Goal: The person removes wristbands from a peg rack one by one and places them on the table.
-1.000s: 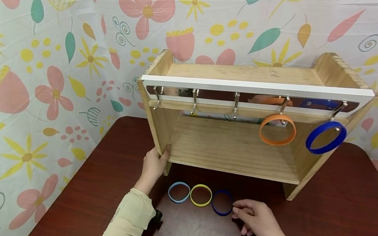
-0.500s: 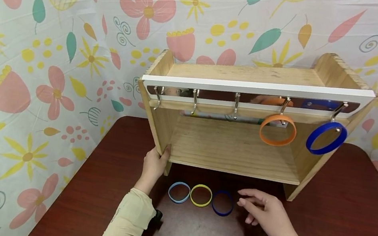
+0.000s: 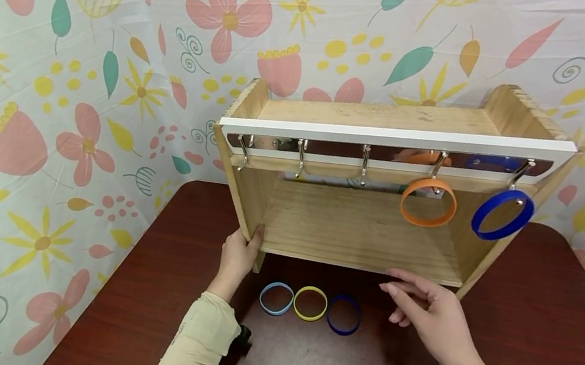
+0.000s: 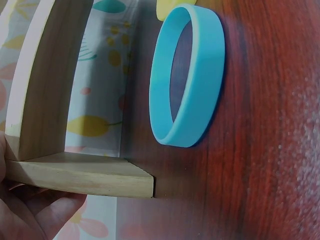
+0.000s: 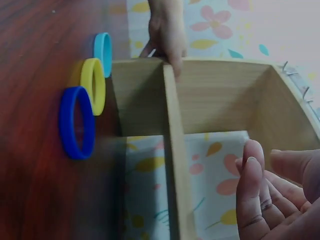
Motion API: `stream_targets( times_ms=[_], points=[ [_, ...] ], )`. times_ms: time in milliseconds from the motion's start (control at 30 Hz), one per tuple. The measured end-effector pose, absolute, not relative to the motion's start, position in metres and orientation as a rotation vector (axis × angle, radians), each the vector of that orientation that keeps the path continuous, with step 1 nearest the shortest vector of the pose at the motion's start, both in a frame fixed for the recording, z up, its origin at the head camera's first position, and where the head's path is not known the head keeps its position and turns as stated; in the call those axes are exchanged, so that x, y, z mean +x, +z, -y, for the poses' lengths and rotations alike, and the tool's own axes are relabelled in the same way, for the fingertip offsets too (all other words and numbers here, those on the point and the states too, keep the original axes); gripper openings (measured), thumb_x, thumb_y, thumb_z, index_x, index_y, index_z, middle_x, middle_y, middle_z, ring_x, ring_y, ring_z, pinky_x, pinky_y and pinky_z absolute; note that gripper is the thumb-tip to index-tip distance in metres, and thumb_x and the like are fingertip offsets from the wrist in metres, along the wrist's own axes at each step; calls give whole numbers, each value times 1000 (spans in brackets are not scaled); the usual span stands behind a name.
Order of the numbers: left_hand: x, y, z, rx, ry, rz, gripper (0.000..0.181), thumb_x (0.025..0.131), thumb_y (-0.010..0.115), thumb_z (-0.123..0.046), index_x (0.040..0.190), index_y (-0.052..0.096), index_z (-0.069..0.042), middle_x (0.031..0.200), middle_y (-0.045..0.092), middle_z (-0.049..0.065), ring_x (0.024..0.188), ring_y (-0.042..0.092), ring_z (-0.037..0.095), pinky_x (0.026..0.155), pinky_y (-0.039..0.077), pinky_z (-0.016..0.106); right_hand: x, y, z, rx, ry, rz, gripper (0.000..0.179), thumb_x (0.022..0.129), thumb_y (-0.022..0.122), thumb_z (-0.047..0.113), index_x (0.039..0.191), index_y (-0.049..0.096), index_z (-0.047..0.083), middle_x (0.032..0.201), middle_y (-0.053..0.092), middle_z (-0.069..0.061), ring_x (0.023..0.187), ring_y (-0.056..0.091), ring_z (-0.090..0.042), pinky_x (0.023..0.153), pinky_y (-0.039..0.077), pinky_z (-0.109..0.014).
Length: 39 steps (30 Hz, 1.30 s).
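My left hand (image 3: 238, 256) grips the lower left side panel of a small wooden shelf (image 3: 364, 230), thumb on the inside. In front of the shelf's lower right corner, my right hand (image 3: 436, 318) hangs above the table with relaxed fingers and nothing between them. Three silicone wristbands lie in a row on the table: light blue (image 4: 207, 75), yellow (image 5: 100, 95) and dark blue (image 5: 65, 125). From the two rightmost hooks of the shelf's rail hang an orange wristband (image 3: 426, 223) and a blue wristband (image 3: 491, 236).
A white-edged hook rail (image 3: 333, 131) runs along the shelf's upper front; its three left hooks carry nothing. Beneath stands a dark red-brown table (image 3: 165, 289). A flower-patterned cloth (image 3: 134, 73) hangs behind and to the left.
My right hand has moved from beside the dark blue wristband on the table up and to the right. The left hand and the wristbands have stayed in place.
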<state>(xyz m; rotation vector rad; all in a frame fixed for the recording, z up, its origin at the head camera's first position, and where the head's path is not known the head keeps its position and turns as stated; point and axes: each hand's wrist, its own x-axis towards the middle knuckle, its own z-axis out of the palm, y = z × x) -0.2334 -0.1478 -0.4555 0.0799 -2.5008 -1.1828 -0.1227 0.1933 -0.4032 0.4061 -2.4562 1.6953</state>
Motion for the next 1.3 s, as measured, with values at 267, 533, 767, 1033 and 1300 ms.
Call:
stream_targets(
  times_ms=[267, 533, 767, 1033, 1300],
  points=[
    [-233, -455, 148, 80, -1169, 2499, 30, 99, 58, -34, 97, 68, -6, 79, 69, 13, 68, 66, 28, 58, 54, 40, -126, -385, -194, 391, 1692, 2286, 32, 98, 58, 6, 129, 58, -3, 98, 73, 5, 61, 66, -18, 54, 53, -30],
    [-232, -455, 148, 75, -1187, 2499, 29, 99, 58, -33, 96, 68, -5, 77, 68, 12, 65, 65, 25, 55, 53, 37, -131, -372, -194, 408, 1956, 2054, 37, 98, 57, 2, 134, 54, 1, 106, 72, 2, 63, 67, -17, 55, 53, -26],
    [-231, -454, 148, 82, -1187, 2508, 30, 99, 58, -34, 98, 69, -6, 79, 69, 13, 66, 66, 25, 55, 53, 37, -137, -361, -194, 493, 2056, 1920, 44, 98, 54, -1, 141, 46, 2, 109, 72, -1, 64, 68, -17, 54, 53, -26],
    [-233, -457, 148, 74, -1178, 2500, 30, 99, 58, -34, 99, 69, -6, 80, 70, 13, 66, 66, 25, 55, 53, 37, -142, -356, -190, 544, 2077, 1833, 37, 99, 51, -2, 136, 49, -1, 108, 72, -4, 62, 68, -18, 54, 54, -26],
    [-234, -457, 148, 72, -1179, 2493, 30, 99, 58, -34, 100, 69, -6, 81, 70, 13, 68, 67, 26, 56, 54, 39, -140, -351, -187, 540, 2077, 1756, 31, 100, 50, -1, 131, 51, -6, 108, 71, -6, 62, 68, -19, 54, 54, -26]
  ],
)
